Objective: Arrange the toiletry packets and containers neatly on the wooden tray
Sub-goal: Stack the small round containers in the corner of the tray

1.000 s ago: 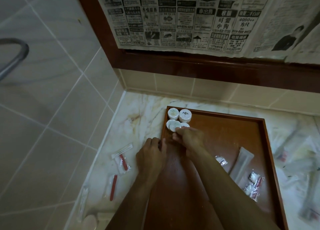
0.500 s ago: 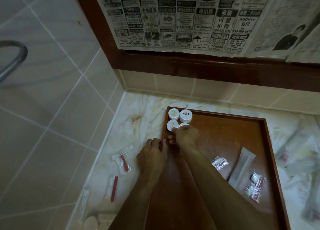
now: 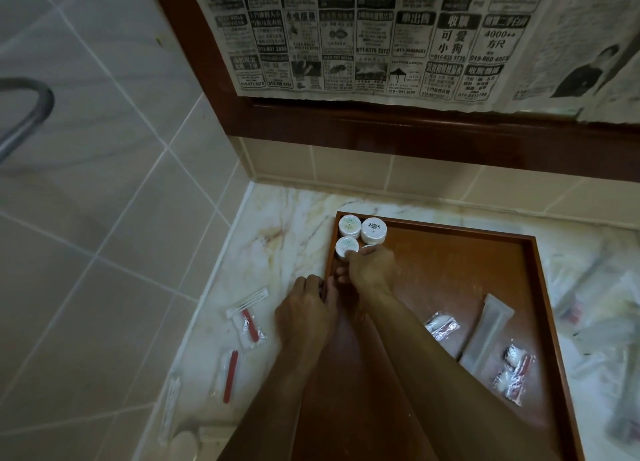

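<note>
Nearest me, my left hand (image 3: 304, 313) curls over the wooden tray (image 3: 540, 287) rim at its 9 o'clock edge, gripping it, I judge, to steady it. Beyond, my right hand (image 3: 372, 270) pinches a fourth white container (image 3: 367, 249), mostly hidden, nudging it against three round containers (image 3: 373, 230) packed into the tray's 11 o'clock corner; loose packets (image 3: 441, 327) wait toward 4 o'clock.
</note>
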